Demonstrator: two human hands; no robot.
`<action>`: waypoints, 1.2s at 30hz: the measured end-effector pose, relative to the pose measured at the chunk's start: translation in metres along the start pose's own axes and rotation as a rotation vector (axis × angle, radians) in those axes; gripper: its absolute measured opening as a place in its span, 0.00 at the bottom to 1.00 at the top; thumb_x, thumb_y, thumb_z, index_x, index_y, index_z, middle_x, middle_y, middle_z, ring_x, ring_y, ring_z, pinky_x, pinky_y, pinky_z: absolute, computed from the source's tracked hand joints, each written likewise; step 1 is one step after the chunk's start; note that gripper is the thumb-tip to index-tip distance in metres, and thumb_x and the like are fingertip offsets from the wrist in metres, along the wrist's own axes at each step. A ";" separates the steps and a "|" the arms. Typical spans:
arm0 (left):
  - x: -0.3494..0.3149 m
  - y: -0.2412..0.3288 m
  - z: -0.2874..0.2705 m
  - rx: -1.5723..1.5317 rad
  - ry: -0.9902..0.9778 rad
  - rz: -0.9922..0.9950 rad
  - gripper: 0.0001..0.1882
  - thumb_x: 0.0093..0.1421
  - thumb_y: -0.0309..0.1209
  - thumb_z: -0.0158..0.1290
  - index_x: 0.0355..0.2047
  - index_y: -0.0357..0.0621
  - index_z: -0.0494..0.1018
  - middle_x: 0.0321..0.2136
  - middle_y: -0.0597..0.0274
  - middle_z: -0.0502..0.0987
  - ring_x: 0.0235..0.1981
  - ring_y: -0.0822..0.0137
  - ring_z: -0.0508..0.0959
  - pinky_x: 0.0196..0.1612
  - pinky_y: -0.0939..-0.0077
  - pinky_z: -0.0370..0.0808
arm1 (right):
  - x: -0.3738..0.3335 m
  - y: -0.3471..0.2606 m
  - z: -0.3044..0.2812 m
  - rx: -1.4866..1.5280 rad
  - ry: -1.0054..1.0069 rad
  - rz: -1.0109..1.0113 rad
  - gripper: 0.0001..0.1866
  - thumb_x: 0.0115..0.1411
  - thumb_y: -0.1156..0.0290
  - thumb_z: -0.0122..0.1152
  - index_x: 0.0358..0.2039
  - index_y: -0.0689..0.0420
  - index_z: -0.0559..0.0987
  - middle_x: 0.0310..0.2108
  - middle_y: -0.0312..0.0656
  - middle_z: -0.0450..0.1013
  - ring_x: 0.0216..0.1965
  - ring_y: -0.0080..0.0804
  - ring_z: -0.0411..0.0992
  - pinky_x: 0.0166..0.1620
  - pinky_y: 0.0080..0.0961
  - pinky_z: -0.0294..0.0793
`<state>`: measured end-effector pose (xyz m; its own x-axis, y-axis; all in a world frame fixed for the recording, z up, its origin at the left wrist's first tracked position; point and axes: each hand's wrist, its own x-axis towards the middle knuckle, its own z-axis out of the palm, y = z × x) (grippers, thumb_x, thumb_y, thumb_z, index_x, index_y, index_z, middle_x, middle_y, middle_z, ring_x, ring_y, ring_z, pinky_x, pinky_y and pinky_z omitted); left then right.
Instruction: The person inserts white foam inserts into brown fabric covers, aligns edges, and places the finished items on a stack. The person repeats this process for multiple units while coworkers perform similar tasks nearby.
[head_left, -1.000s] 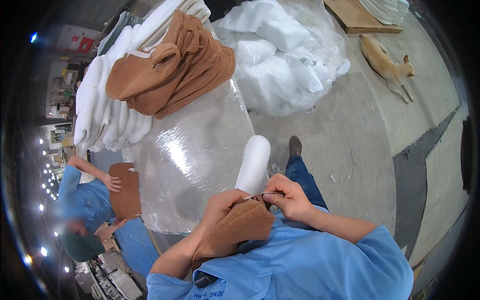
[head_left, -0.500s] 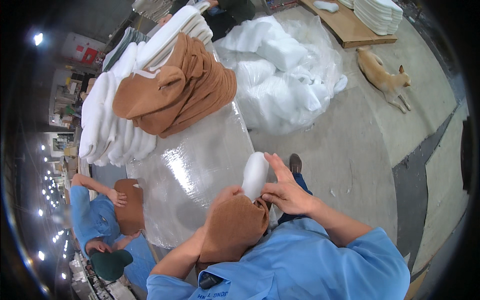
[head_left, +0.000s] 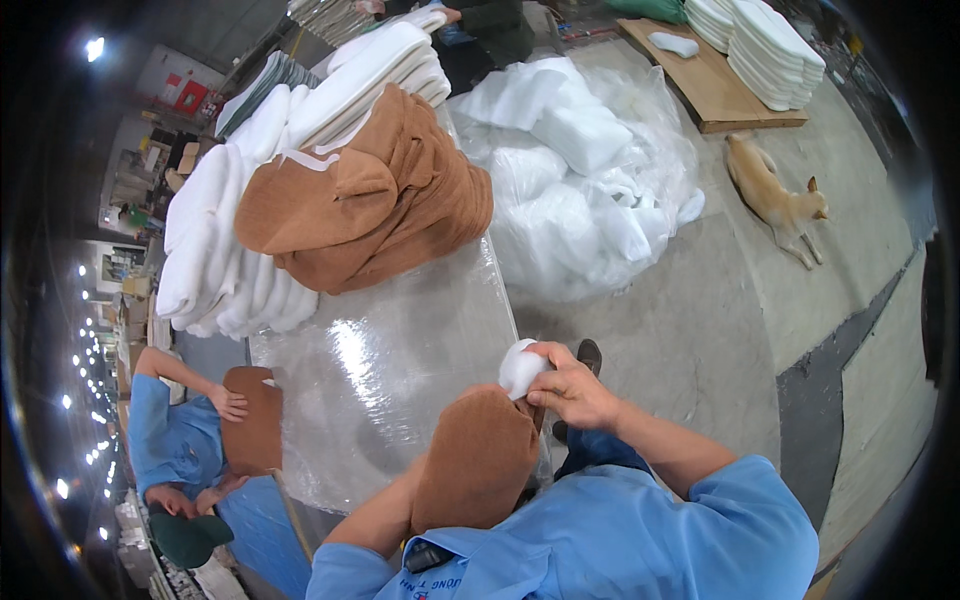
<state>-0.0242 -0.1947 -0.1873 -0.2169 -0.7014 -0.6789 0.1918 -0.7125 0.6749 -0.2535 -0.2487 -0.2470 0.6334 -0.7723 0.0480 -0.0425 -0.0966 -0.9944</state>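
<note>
In front of my chest hangs a brown fabric cover, its opening facing away from me. A rounded end of white padding sticks out of that opening, with the rest hidden inside the cover. My right hand is closed on the padding, its fingers curled over the end and its thumb by the cover's edge. My left hand grips the cover at the left of the opening. Only a little of its fingers shows there; the cover hides the rest.
A wrapped table bears stacked brown covers and white pads. Bagged white padding lies beyond. A dog lies on the floor at right. At left, a co-worker handles a brown piece.
The white padding has sunk into the brown cover, so much less of it sticks out. My right hand has closed from spread fingers onto its end. The view has shifted slightly.
</note>
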 end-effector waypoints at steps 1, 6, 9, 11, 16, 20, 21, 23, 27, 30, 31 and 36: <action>-0.002 -0.003 -0.001 0.074 0.007 0.078 0.18 0.73 0.41 0.55 0.56 0.43 0.76 0.47 0.58 0.82 0.48 0.68 0.81 0.51 0.72 0.79 | 0.003 0.002 0.002 -0.001 -0.001 0.004 0.06 0.66 0.69 0.68 0.41 0.55 0.87 0.69 0.52 0.61 0.69 0.52 0.61 0.70 0.42 0.62; -0.012 -0.027 -0.017 0.341 0.108 0.407 0.17 0.75 0.38 0.54 0.58 0.44 0.76 0.51 0.58 0.81 0.51 0.68 0.80 0.54 0.71 0.78 | 0.005 0.007 0.011 -0.040 -0.005 0.004 0.05 0.64 0.70 0.70 0.38 0.56 0.86 0.67 0.53 0.63 0.68 0.53 0.62 0.69 0.42 0.62; -0.039 -0.081 -0.067 0.503 0.235 0.370 0.19 0.74 0.36 0.54 0.62 0.44 0.74 0.55 0.57 0.80 0.57 0.67 0.78 0.60 0.69 0.75 | 0.007 -0.005 0.018 -0.099 -0.050 -0.021 0.05 0.64 0.70 0.69 0.35 0.57 0.85 0.67 0.53 0.62 0.66 0.51 0.63 0.68 0.42 0.63; -0.089 -0.141 -0.103 0.514 0.418 0.119 0.23 0.73 0.38 0.55 0.65 0.44 0.73 0.58 0.57 0.78 0.61 0.64 0.75 0.66 0.67 0.70 | 0.009 -0.011 0.023 -0.098 -0.078 -0.023 0.06 0.65 0.69 0.67 0.34 0.58 0.85 0.67 0.54 0.62 0.66 0.50 0.64 0.67 0.42 0.64; -0.268 -0.141 -0.104 -0.036 0.428 0.090 0.41 0.76 0.63 0.39 0.69 0.38 0.68 0.63 0.53 0.76 0.64 0.58 0.74 0.69 0.61 0.67 | 0.011 -0.012 0.025 -0.243 -0.080 -0.053 0.08 0.69 0.69 0.63 0.36 0.59 0.84 0.67 0.54 0.62 0.65 0.49 0.65 0.66 0.42 0.64; -0.339 -0.237 -0.058 -0.475 0.554 0.268 0.47 0.72 0.69 0.41 0.73 0.40 0.63 0.69 0.55 0.71 0.70 0.59 0.69 0.70 0.60 0.65 | 0.043 -0.021 0.042 -0.371 -0.112 -0.083 0.11 0.72 0.66 0.61 0.38 0.61 0.83 0.64 0.55 0.64 0.65 0.50 0.64 0.66 0.42 0.63; -0.338 -0.255 -0.050 -0.549 0.596 0.347 0.48 0.72 0.69 0.42 0.74 0.40 0.61 0.70 0.55 0.70 0.70 0.59 0.68 0.71 0.60 0.64 | 0.054 -0.024 0.048 -0.424 -0.132 -0.071 0.12 0.72 0.65 0.61 0.38 0.61 0.83 0.62 0.56 0.65 0.65 0.51 0.64 0.66 0.42 0.63; -0.322 -0.294 -0.039 -0.691 0.676 0.503 0.49 0.71 0.69 0.42 0.76 0.41 0.58 0.71 0.56 0.67 0.72 0.59 0.66 0.72 0.60 0.63 | 0.079 -0.031 0.062 -0.528 -0.162 -0.049 0.14 0.73 0.64 0.60 0.37 0.62 0.83 0.58 0.57 0.67 0.64 0.52 0.64 0.67 0.42 0.62; -0.268 -0.334 -0.063 -0.867 0.555 0.887 0.51 0.68 0.72 0.43 0.77 0.46 0.55 0.74 0.59 0.64 0.73 0.59 0.64 0.75 0.56 0.57 | 0.135 -0.037 0.086 -0.658 -0.285 -0.017 0.18 0.73 0.60 0.60 0.35 0.63 0.83 0.47 0.55 0.72 0.62 0.52 0.64 0.66 0.41 0.62; -0.252 -0.333 -0.081 -0.830 0.364 1.093 0.48 0.69 0.68 0.49 0.76 0.44 0.58 0.72 0.58 0.66 0.73 0.57 0.65 0.76 0.57 0.55 | 0.157 -0.038 0.095 -0.569 -0.296 0.108 0.17 0.72 0.64 0.60 0.32 0.66 0.83 0.40 0.49 0.75 0.50 0.38 0.71 0.54 0.35 0.69; -0.251 -0.327 -0.081 -0.759 0.497 1.038 0.45 0.70 0.64 0.51 0.74 0.43 0.60 0.70 0.58 0.69 0.71 0.58 0.67 0.75 0.59 0.57 | 0.161 -0.039 0.102 -0.546 -0.327 0.162 0.17 0.72 0.65 0.59 0.32 0.66 0.83 0.38 0.46 0.76 0.46 0.34 0.73 0.51 0.34 0.70; -0.262 -0.303 -0.093 -0.403 0.866 0.710 0.27 0.73 0.43 0.56 0.64 0.37 0.73 0.56 0.62 0.80 0.58 0.67 0.77 0.67 0.70 0.68 | 0.153 -0.045 0.116 -0.413 -0.357 0.203 0.16 0.73 0.68 0.57 0.33 0.66 0.83 0.29 0.32 0.76 0.31 0.21 0.68 0.38 0.26 0.68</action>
<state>0.0634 0.2037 -0.2405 0.7482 -0.6087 -0.2640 0.3288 -0.0054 0.9444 -0.0651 -0.2899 -0.2057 0.7992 -0.5485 -0.2456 -0.4427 -0.2609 -0.8579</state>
